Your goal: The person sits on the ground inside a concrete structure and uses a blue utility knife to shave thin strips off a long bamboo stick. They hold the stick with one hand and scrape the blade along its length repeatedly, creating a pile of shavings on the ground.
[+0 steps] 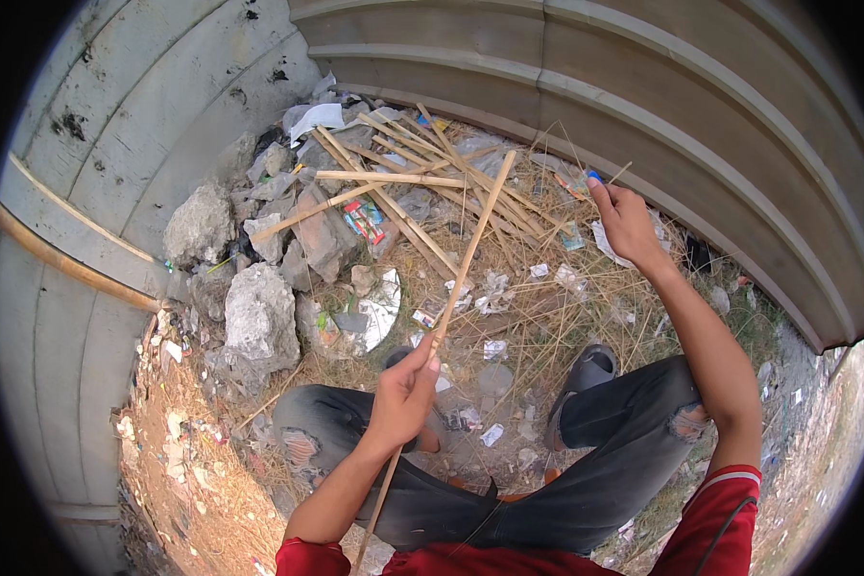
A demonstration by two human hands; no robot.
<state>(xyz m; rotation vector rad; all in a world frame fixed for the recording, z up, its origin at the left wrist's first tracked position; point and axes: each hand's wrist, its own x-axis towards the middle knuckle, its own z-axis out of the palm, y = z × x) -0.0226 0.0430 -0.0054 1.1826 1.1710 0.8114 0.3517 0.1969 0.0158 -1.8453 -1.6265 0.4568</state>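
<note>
My left hand (405, 396) is closed round a long, thin bamboo strip (472, 248). The strip slants from beside my left forearm up and away to the right, its far end over a loose heap of similar bamboo strips (394, 178). Out to the right, near the metal wall, my right hand (628, 225) is closed with the thumb uppermost. A small blue thing (593, 177) shows at the thumb tip; its kind is not clear, and the fingers hide the rest. Between my hands lie dry grass and paper scraps.
Grey stones (260, 315) are piled at the left, with a red and green wrapper (364, 221) beside them. A ribbed metal wall (634, 106) curves round the back and right; a pale panel wall (154, 106) stands left. My bent knees flank the littered ground.
</note>
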